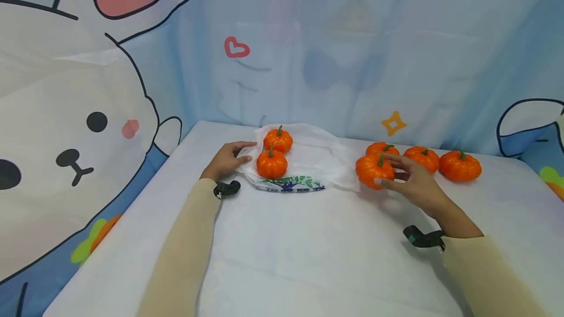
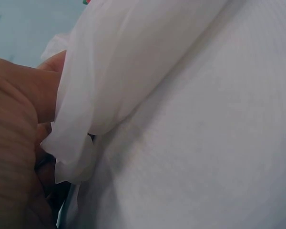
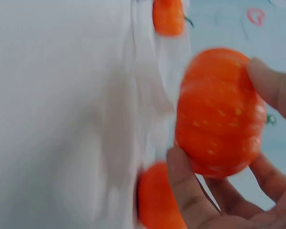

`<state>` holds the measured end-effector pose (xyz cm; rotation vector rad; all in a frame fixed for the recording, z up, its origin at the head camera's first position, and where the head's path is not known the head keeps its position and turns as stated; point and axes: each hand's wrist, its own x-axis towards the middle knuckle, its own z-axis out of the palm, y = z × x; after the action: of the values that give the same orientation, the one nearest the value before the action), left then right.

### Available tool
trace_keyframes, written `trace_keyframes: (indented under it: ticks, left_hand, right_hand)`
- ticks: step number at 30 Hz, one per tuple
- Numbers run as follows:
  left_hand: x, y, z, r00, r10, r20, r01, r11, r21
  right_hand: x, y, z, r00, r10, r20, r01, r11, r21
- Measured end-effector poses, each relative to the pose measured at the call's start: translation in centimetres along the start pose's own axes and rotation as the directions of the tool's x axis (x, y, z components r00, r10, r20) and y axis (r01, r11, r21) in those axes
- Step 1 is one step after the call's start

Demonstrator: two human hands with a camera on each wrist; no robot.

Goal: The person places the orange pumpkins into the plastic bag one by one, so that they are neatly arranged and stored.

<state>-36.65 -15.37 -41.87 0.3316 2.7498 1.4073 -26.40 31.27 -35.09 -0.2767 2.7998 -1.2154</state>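
My right hand point(image 1: 411, 180) grips a small orange pumpkin point(image 1: 370, 171) with a green stem, between thumb and fingers. In the right wrist view this pumpkin point(image 3: 219, 114) is raised, its ribbed side toward the camera. At the left, my left hand point(image 1: 226, 161) pinches the edge of a thin white plastic bag point(image 1: 323, 155) printed in green and blue. The bag's folds point(image 2: 119, 62) cover its fingertips in the left wrist view. Two pumpkins, a rear one point(image 1: 282, 142) and a front one point(image 1: 272, 166), rest at the bag's left side, near my left hand.
On the white table point(image 1: 308, 248), a pumpkin point(image 1: 379, 147) stands behind the held one. Two more, a middle one point(image 1: 421, 159) and an outer one point(image 1: 460, 167), stand farther right. A cartoon-printed curtain point(image 1: 282, 87) hangs along the table's back and left edges.
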Motion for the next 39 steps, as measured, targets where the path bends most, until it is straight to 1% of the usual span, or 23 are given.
trace_keyframes:
  ticks: [4,5,9,12,14,17,22,24,26,29,32,36,39]
  left_hand:
    - [-0.1,-0.1,0.2,1.0,-0.007,-0.005,0.007,1.0,-0.001]
    - [-0.1,-0.1,0.2,1.0,0.001,-0.004,-0.001,1.0,-0.003]
    - [0.1,-0.2,0.2,1.0,0.028,-0.001,-0.028,1.0,-0.014]
    - [0.1,-0.4,0.1,1.0,0.024,-0.002,-0.024,1.0,-0.012]
    - [0.2,-0.4,0.1,1.0,0.017,0.0,-0.017,1.0,-0.002]
    - [0.3,-0.4,0.2,1.0,0.019,0.004,-0.019,1.0,0.011]
    - [0.4,-0.4,0.1,1.0,0.03,-0.008,-0.03,1.0,0.006]
    - [0.4,-0.5,0.0,1.0,0.027,-0.013,-0.027,1.0,0.005]
    - [0.6,-0.4,0.3,1.0,0.024,-0.011,-0.024,1.0,0.005]
    - [0.6,-0.2,0.4,1.0,0.017,-0.011,-0.016,1.0,0.013]
    - [0.6,-0.1,0.3,1.0,0.018,-0.01,-0.018,1.0,0.02]
    - [0.4,0.0,0.2,0.999,0.035,-0.005,-0.035,0.999,0.024]
    - [0.2,-0.3,0.0,0.999,0.041,-0.007,-0.041,0.999,0.022]
  right_hand:
    - [1.9,-2.0,2.1,0.999,-0.007,-0.036,0.008,0.999,0.039]
    - [2.6,-2.6,2.6,0.999,-0.008,-0.042,0.01,0.999,0.044]
    - [5.8,-4.5,4.5,0.999,-0.001,-0.045,0.004,0.998,0.058]
    - [8.7,-5.4,6.3,0.999,0.014,-0.035,-0.012,0.998,0.056]
    - [10.3,-5.9,7.3,0.999,0.022,-0.036,-0.02,0.999,0.051]
    - [12.2,-6.5,8.8,0.998,0.05,-0.042,-0.05,0.999,0.007]
    - [14.1,-7.2,10.7,0.995,0.089,-0.038,-0.091,0.995,-0.05]
    - [14.6,-7.4,11.1,0.994,0.098,-0.037,-0.1,0.993,-0.054]
    - [14.6,-7.4,11.1,0.993,0.11,-0.034,-0.112,0.992,-0.062]
    - [14.5,-7.4,10.8,0.993,0.12,-0.022,-0.121,0.99,-0.071]
    - [14.0,-7.5,10.3,0.993,0.12,-0.003,-0.12,0.992,-0.05]
    - [12.2,-7.7,9.0,0.995,0.1,0.023,-0.1,0.995,0.016]
    - [10.1,-7.6,7.8,0.998,0.062,0.025,-0.064,0.996,0.064]
